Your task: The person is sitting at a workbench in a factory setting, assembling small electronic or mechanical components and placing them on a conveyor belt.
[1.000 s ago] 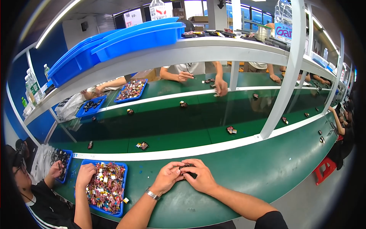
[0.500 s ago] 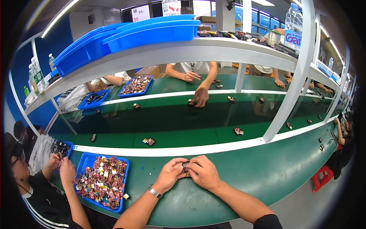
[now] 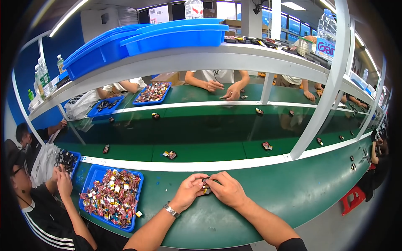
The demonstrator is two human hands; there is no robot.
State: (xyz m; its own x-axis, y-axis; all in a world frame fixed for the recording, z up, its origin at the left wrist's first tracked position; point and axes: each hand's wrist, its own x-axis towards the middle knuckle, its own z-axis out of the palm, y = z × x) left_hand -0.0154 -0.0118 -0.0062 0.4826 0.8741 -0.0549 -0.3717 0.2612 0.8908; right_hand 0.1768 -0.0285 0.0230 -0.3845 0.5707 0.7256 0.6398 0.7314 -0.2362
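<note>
Together, the left hand (image 3: 190,193) and right hand (image 3: 226,190) pinch a small dark part (image 3: 205,183); its axis is hidden. Bare green bench (image 3: 293,196) lies right of them, a blue tray (image 3: 90,184) left.

tray (image 3: 91,184) left of hands (image 3: 208,190), conveyor (image 3: 217,138) behind

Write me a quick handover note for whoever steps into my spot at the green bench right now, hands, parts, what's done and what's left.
Left hand and right hand: both pinch one small dark part between the fingertips, just above the green bench.
Supply: blue tray of small mixed-colour parts at the left, beside a co-worker's hands.
Conveyor belt ahead carries scattered small pieces, the nearest one just beyond the white strip.
Done: one part picked up and held in both hands.
Left: the held part is not yet set down; the tray looks full.
</note>
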